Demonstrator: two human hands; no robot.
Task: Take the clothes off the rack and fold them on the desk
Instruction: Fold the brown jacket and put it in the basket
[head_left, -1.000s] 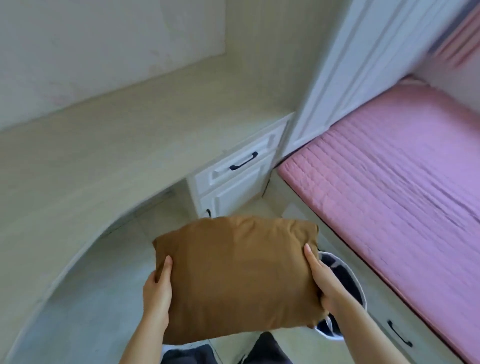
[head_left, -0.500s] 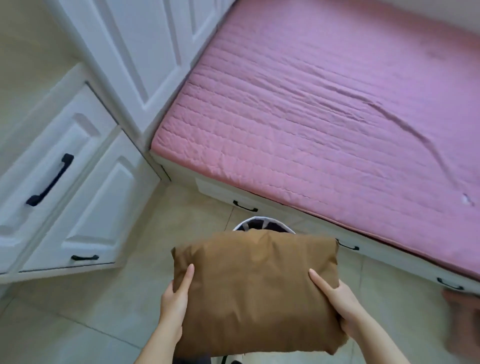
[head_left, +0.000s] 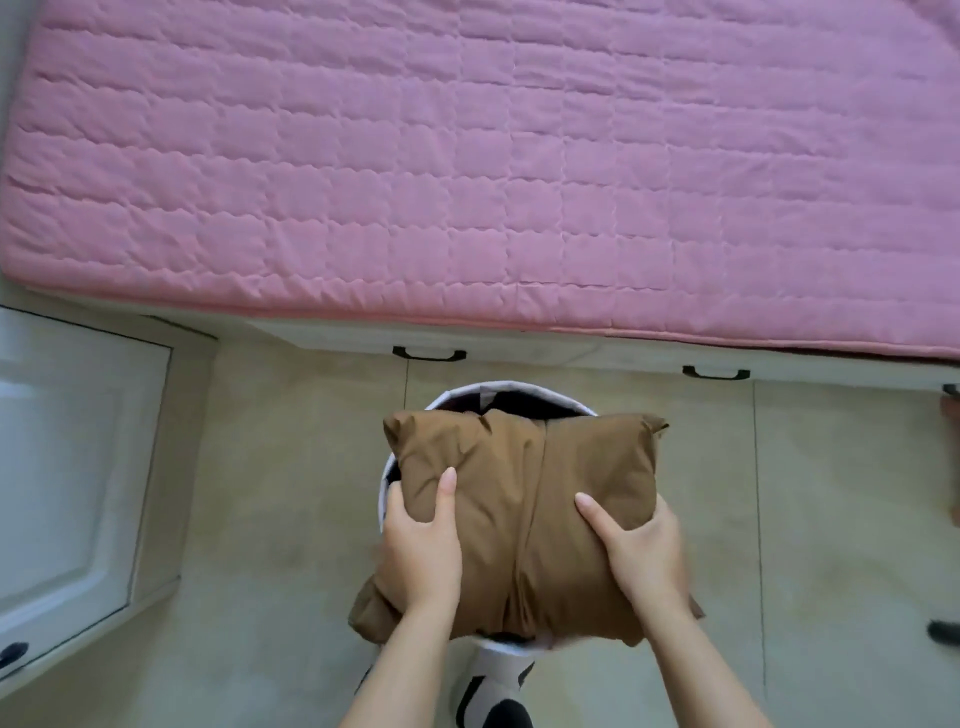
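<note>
Between your two hands sits the folded brown garment (head_left: 524, 525), a puffy bundle with a crease running down its middle. Your left hand (head_left: 423, 551) grips its left side, thumb laid flat on top and the other fingers curled round the edge, out of sight beneath. Your right hand (head_left: 641, 553) does the same on the right side, thumb on top angled toward the crease, fingers wrapped under the edge.

Directly below your hands and the bundle stands a round, white-rimmed basket (head_left: 514, 387). The garment covers most of its mouth, so only arcs of rim show: ahead of your thumbs, beside your left hand and just behind your wrists. Dark cloth shows inside at the far arc. You cannot tell whether the bundle rests on the rim or hangs just above it.

Around the basket lies pale tiled floor (head_left: 291, 493). Well to the left of your left hand is a white cabinet door (head_left: 72, 457). Ahead of your hands, past the basket, runs a white bed base (head_left: 571, 348) with two black drawer handles (head_left: 429, 355). Beyond that the pink quilted mattress (head_left: 467, 156) fills the far view.
</note>
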